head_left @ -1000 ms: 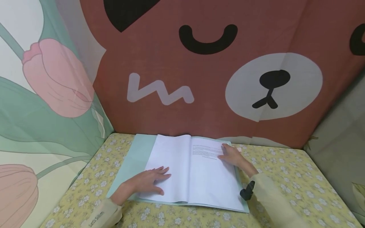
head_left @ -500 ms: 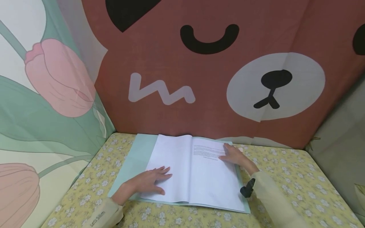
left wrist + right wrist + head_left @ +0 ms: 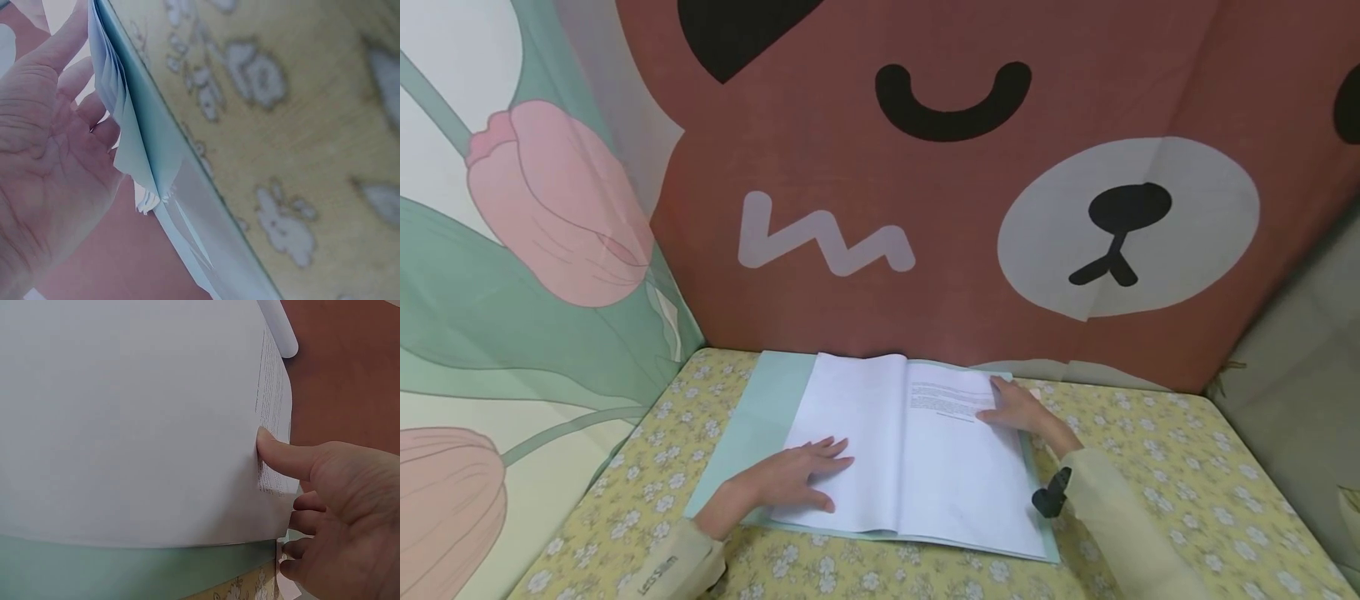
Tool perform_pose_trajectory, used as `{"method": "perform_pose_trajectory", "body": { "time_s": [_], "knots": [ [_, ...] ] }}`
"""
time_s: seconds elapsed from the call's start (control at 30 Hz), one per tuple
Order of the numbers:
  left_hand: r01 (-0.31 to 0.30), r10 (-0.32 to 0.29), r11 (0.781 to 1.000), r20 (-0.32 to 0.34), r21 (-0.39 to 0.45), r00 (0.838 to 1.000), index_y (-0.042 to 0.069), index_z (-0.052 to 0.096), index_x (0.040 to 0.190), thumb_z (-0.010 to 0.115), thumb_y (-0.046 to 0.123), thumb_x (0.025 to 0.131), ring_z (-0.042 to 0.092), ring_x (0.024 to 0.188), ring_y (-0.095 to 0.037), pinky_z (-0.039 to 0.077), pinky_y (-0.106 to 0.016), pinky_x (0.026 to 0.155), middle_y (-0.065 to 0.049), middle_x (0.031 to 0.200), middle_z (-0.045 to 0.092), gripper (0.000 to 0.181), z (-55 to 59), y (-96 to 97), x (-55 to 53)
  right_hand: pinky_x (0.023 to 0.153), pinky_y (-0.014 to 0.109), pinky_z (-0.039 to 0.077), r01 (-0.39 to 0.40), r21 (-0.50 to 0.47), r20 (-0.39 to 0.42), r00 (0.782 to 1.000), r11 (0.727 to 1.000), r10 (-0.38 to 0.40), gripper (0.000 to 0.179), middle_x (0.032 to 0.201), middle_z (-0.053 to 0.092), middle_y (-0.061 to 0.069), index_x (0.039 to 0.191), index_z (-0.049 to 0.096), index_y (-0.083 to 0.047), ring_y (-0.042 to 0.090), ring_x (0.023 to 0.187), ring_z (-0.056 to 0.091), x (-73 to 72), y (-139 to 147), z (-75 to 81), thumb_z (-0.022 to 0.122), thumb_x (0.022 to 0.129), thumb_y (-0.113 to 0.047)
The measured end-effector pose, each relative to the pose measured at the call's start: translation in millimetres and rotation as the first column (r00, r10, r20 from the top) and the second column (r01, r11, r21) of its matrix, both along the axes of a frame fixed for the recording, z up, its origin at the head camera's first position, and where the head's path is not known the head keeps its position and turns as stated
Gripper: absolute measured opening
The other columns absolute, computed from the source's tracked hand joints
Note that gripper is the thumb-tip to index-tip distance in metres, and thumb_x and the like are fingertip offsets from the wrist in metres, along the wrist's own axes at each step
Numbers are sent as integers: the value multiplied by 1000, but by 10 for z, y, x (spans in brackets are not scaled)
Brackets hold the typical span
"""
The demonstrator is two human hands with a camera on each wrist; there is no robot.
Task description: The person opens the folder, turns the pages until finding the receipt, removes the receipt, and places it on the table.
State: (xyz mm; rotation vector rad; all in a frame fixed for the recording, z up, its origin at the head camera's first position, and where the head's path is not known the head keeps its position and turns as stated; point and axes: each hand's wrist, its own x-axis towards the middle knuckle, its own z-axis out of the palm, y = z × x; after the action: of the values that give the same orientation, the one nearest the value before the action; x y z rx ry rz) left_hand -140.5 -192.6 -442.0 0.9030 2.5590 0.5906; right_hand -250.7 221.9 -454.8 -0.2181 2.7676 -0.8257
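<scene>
A pale green folder [image 3: 737, 425] lies spread on the table with white sheets inside. Its left page [image 3: 857, 400] looks blank, while the right page [image 3: 962, 483] carries a short block of print near the top. My left hand [image 3: 786, 477] rests on the left page, fingers spread; in the left wrist view, that hand [image 3: 56, 137] is beside the layered sheet edges [image 3: 115, 81]. At the top right corner my right hand [image 3: 1018, 408] touches the right page. The right wrist view has its thumb [image 3: 281, 453] on the print and the other fingers bent at the page edge, tips partly hidden.
A yellow flowered cloth [image 3: 1165, 500] covers the table. Behind it hangs a red-brown cloth [image 3: 820, 308] with a bear face, and a tulip-print cloth [image 3: 565, 333] hangs at the left. A small pale pink piece [image 3: 287, 584] shows beside the right hand's fingers.
Both hands and the folder keep their places on the table. The whole head view has shifted slightly.
</scene>
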Motion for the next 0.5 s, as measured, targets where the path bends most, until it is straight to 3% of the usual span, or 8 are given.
{"method": "perform_pose_trajectory", "body": {
  "time_s": [0.23, 0.37, 0.5],
  "knots": [
    [0, 0, 1000, 2, 7, 1000, 11, 51, 154, 73, 51, 93, 25, 154, -37, 28, -61, 119, -10, 166, 33, 76, -12, -6, -1, 115, 66, 33, 37, -45, -22, 999, 998, -38, 89, 158, 34, 34, 157, 27, 12, 51, 143, 37, -11, -46, -18, 79, 94, -23],
    [-2, 2, 1000, 6, 11, 1000, 11, 51, 154, 72, 51, 93, 25, 154, -37, 27, -61, 120, -10, 167, 33, 76, -18, -7, 0, 115, 62, 35, 56, -37, -59, 997, 998, -58, 86, 156, 38, 35, 155, 30, 12, 50, 142, 39, -24, -91, -12, 81, 92, -17],
    [-5, 4, 1000, 10, 16, 1000, 11, 51, 154, 72, 51, 93, 24, 155, -37, 26, -61, 120, -10, 167, 32, 77, -27, -5, -3, 115, 60, 36, 63, -88, -116, 991, 994, -73, 80, 151, 45, 34, 152, 36, 11, 49, 140, 43, -14, -135, -9, 82, 89, -7]
  ]
}}
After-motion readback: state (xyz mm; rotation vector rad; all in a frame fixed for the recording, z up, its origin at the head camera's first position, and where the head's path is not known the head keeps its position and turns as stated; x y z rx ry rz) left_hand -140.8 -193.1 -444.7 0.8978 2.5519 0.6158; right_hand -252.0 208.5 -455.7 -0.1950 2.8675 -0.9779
